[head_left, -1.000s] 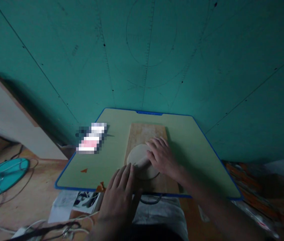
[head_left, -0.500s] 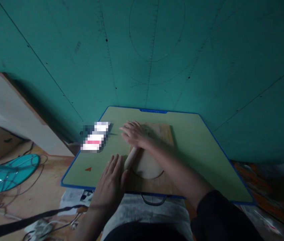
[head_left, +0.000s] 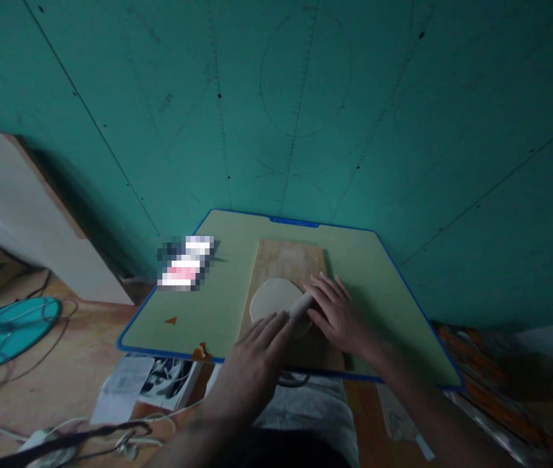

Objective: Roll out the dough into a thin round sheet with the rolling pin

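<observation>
A round, flat sheet of pale dough [head_left: 272, 300] lies on a wooden board [head_left: 289, 255]. Slanting across its near right part is a light rolling pin [head_left: 300, 305]. My left hand [head_left: 257, 357] covers the pin's lower left end, its fingers laid forward over it and its thumb hidden. At the upper right end, my right hand [head_left: 337, 312] has the pin between thumb and fingers. The near part of the dough is partly hidden by the hands and the pin.
The board rests on a small pale green table [head_left: 369, 286] with a blue rim, close to a green wall [head_left: 276, 97]. A blurred-out phone-like object [head_left: 186, 263] stands at the table's left. Cables [head_left: 125, 442] and a turquoise round base [head_left: 17, 331] are on the floor.
My right hand has swung from the board's far left to its right side, and my left hand has moved right. The rolling pin now slants across the dough's near right instead of along its left edge.
</observation>
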